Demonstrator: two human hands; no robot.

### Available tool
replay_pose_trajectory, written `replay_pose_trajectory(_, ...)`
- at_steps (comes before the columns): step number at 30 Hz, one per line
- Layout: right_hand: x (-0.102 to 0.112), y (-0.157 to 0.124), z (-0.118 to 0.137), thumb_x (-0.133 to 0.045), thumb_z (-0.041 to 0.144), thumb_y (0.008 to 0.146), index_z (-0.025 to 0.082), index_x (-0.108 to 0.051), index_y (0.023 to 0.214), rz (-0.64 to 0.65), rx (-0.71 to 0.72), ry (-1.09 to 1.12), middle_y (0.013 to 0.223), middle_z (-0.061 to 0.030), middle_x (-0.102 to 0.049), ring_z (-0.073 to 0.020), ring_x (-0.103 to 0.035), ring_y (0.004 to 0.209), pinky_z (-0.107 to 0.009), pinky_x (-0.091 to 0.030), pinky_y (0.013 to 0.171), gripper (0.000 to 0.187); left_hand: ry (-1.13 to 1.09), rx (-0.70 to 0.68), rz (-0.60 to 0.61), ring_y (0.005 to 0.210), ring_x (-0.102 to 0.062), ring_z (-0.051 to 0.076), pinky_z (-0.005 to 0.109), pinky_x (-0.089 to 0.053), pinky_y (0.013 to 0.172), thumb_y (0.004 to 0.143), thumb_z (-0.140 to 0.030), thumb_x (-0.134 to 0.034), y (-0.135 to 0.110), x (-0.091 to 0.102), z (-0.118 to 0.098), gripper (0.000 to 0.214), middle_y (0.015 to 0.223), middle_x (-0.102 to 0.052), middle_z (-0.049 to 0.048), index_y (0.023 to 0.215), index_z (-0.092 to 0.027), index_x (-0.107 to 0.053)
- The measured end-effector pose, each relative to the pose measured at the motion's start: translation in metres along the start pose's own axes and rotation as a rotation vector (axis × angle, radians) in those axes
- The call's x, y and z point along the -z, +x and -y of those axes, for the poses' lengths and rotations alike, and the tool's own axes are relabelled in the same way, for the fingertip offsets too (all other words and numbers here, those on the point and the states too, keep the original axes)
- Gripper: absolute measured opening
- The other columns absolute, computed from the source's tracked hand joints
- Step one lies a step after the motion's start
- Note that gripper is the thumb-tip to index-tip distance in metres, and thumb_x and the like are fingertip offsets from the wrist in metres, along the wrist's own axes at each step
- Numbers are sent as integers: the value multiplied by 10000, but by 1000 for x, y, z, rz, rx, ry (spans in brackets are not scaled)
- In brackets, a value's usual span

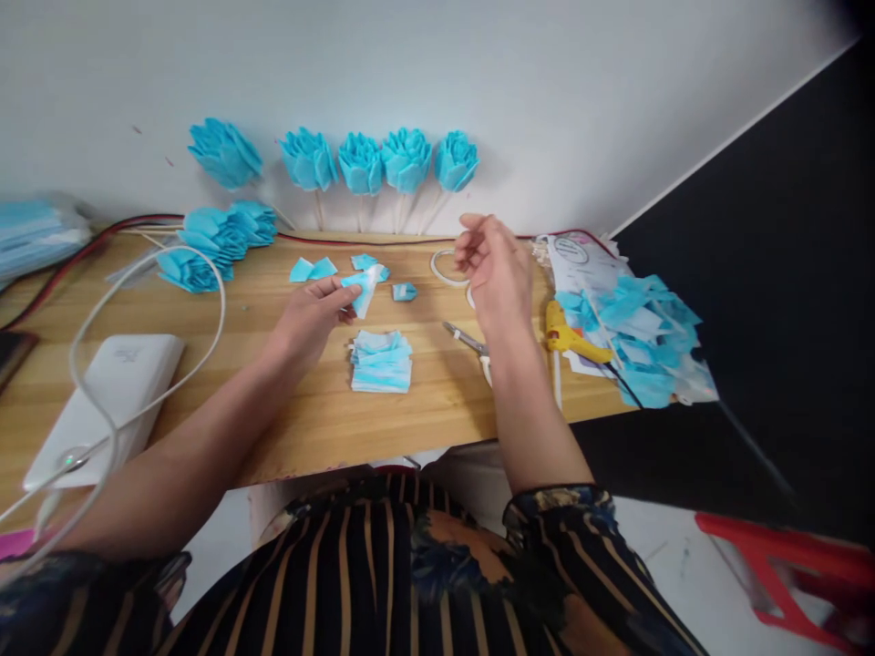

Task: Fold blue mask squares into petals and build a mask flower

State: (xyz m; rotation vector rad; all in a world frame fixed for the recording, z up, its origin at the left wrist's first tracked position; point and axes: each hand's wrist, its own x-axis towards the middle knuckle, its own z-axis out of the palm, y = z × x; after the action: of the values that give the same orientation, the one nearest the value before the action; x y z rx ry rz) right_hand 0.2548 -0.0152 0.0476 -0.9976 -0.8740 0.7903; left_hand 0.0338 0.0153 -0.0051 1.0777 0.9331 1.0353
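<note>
Between its thumb and fingers my left hand pinches a folded blue-and-white fabric piece. My right hand is raised on the right, fingers loosely bent and apart, with nothing visible in them. Behind that hand lie white rings, and scissors rest beside its wrist, handles partly hidden by the forearm. Just below the left hand sits a stack of blue-and-white fabric pieces. Small blue cut pieces and a little rolled blue piece lie around it.
Blue fabric flowers on sticks lean against the wall; more flowers lie at left. A yellow glue gun is beside a heap of blue scraps. A white power bank with a looping cable occupies the left. A red stool stands below.
</note>
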Motion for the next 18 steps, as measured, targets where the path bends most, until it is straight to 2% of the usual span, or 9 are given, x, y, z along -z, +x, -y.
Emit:
replay_pose_trajectory(2,14,-5,23,-611,444,944,216,-739,904,43,114,-71,756,3,-661,-90,-586,644,-218,-498,591,264,4,-3,1,587,-532,102,239,-432,613,752,-247,-761,-2,-1,-2,190,632,-614,-12,654,-173,-616)
replay_pose_trajectory(5,36,-22,40,-608,480,950,227,-741,885,58,166,-266,772,0,-663,-89,-581,630,-217,-470,553,293,6,-15,3,582,-522,101,246,-426,626,767,-230,-736,-4,-3,-6,197,625,-601,-10,637,-174,-600)
replay_pose_trajectory(7,52,-37,37,-625,472,930,215,-737,860,72,118,-396,747,4,-668,-88,-575,592,-221,-455,527,289,13,-19,4,589,-521,104,253,-422,633,766,-224,-733,-5,-5,-7,196,629,-602,-7,631,-174,-601)
replay_pose_trajectory(11,74,-66,12,-672,411,863,198,-745,862,120,-24,-661,749,-10,-703,-122,-610,621,-261,-475,563,225,21,-9,13,597,-519,113,265,-416,637,757,-240,-735,-6,-7,-3,182,628,-608,-4,631,-176,-620)
replay_pose_trajectory(14,73,-81,-4,-652,402,868,211,-759,941,120,-59,-714,771,-15,-723,-155,-653,709,-315,-526,687,230,17,-6,60,595,-516,110,263,-410,635,749,-264,-744,-9,-8,-1,206,606,-593,-10,614,-174,-617)
replay_pose_trajectory(18,44,-83,-12,-664,440,870,234,-762,1078,215,-91,-597,973,-49,-759,-183,-682,871,-346,-545,783,308,47,-40,130,595,-516,109,265,-403,629,733,-313,-774,-14,-11,-2,226,602,-588,-18,628,-176,-629)
